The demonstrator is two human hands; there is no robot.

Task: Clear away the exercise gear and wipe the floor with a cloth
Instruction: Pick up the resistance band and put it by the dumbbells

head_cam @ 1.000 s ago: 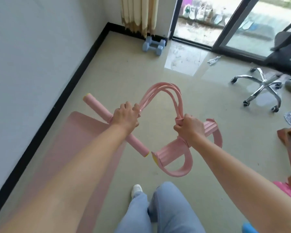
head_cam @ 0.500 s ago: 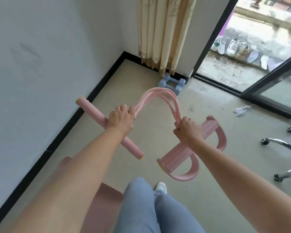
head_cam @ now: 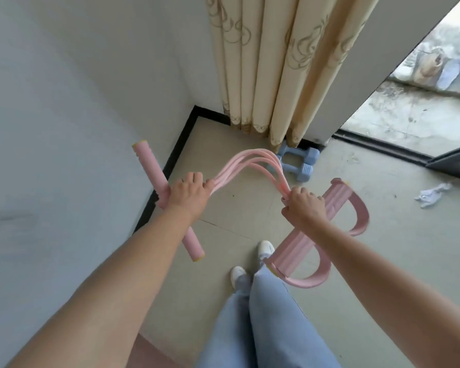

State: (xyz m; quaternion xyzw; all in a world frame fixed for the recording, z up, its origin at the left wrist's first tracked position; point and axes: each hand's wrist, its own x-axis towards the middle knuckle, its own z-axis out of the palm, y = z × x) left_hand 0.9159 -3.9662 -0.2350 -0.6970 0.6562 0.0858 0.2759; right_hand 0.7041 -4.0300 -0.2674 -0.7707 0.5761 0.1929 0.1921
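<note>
I hold a pink pedal resistance band (head_cam: 252,163) in the air in front of me, its tubes arching up between my hands. My left hand (head_cam: 189,193) is closed around the middle of the pink foam handle bar, which runs from upper left to lower right. My right hand (head_cam: 304,205) grips the tubes where they join the ribbed foot bar with its two strap loops. Two light blue dumbbells (head_cam: 298,162) lie on the floor in the corner, just beyond the band. A white cloth (head_cam: 433,195) lies crumpled on the tiles at the right.
A white wall (head_cam: 64,128) with black skirting runs along the left. A beige curtain (head_cam: 274,70) hangs in the corner above the dumbbells. A sliding door track (head_cam: 383,148) leads to a balcony at the right. A pink mat edge (head_cam: 154,354) shows at the bottom.
I have walked toward the corner: the curtain and dumbbells are much closer, the pink mat has dropped to the bottom edge, and the office chair has left view. Both grips are unchanged.
</note>
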